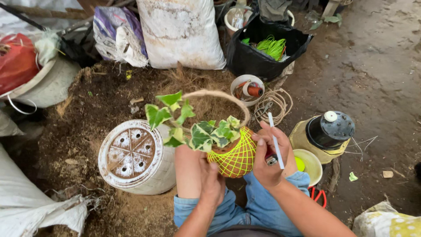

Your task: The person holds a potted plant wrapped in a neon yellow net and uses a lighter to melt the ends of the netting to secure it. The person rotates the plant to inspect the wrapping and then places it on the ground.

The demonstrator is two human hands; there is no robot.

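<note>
Overturned white pot (pixel 136 156) lies on the soil floor, far left. Left hand (pixel 212 184) cups the underside of the moss ball (pixel 234 156) wrapped in lime string, ivy (pixel 199 129) on top, above the knees. Right hand (pixel 272 158), grip clamped on a white cutter (pixel 276 142), touches the ball's right side. Black-lidded jar (pixel 326 131) sits further right.

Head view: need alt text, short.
A person's left hand steadies a ball-shaped plant wrapped in bright green string, with variegated leaves on top, while the right hand holds a white stick beside it. An upturned white pot lies on the soil to the left.
</note>
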